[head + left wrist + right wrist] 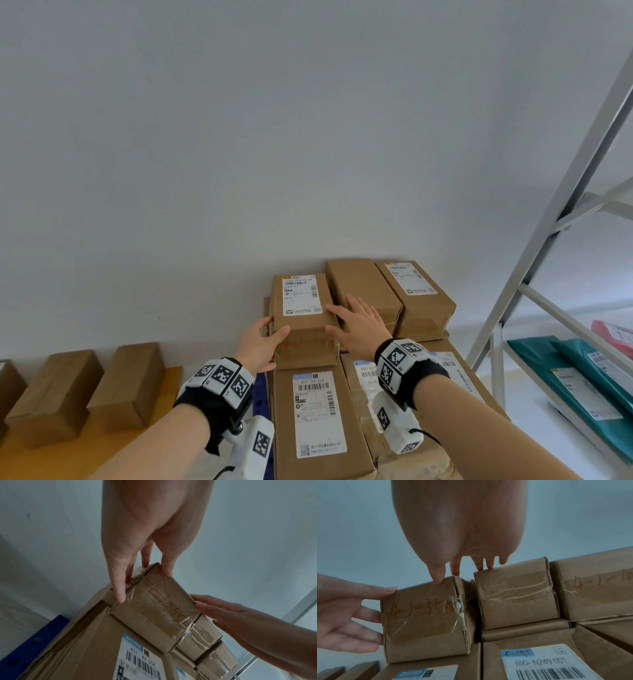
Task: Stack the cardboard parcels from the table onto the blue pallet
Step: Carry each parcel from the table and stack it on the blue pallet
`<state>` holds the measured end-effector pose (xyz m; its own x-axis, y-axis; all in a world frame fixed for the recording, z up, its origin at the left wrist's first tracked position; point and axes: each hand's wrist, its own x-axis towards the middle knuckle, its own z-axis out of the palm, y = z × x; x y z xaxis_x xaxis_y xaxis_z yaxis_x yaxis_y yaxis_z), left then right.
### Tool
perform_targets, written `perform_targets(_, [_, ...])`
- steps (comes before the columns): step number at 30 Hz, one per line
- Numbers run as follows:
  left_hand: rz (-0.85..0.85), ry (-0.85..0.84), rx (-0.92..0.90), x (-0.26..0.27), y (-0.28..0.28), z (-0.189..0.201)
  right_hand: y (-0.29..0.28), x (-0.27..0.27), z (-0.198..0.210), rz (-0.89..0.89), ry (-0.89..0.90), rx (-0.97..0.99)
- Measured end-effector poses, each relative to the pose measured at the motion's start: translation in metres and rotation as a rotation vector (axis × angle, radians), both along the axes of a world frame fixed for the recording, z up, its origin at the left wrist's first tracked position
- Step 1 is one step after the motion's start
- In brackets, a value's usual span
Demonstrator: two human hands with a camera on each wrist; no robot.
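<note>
A small cardboard parcel (303, 322) with a white label lies on top of the stack on the blue pallet (261, 394), against the wall. "4-1-35" is written in red on its taped near end (423, 615). My left hand (272, 329) grips its near left corner, thumb on top and fingers down the left side (120, 588). My right hand (342, 318) lies flat with straight fingers: the thumb touches the parcel's near right top edge, and the other fingers rest on the plain parcel (363, 291) beside it.
A third small parcel (416, 294) lies right of the plain one. Larger labelled parcels (315, 411) form the layer beneath. Several brown parcels (128, 380) stand on the wooden table (102, 448) at left. A grey metal rack (548, 246) holds teal mailers (582, 373) at right.
</note>
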<state>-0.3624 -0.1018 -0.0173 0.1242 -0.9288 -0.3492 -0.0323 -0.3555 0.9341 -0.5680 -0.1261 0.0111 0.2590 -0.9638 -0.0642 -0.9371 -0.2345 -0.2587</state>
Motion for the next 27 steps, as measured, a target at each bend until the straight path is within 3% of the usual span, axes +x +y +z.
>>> perform_targets(15, [0.037, -0.001, 0.013, -0.012, -0.017, 0.002, 0.0, -0.005, 0.0, 0.024, -0.08, -0.026])
perform_targets(18, [0.026, -0.085, -0.018, -0.013, -0.015, 0.004, -0.001, -0.004, 0.001, 0.029, -0.072, -0.024])
perform_targets(22, [-0.004, -0.325, -0.059, -0.009, 0.001, 0.011, -0.004, 0.006, 0.007, 0.062, -0.08, -0.015])
perform_targets(27, [0.007, -0.413, -0.047, 0.015, 0.021, 0.014, 0.0, 0.033, 0.012, 0.139, -0.098, 0.0])
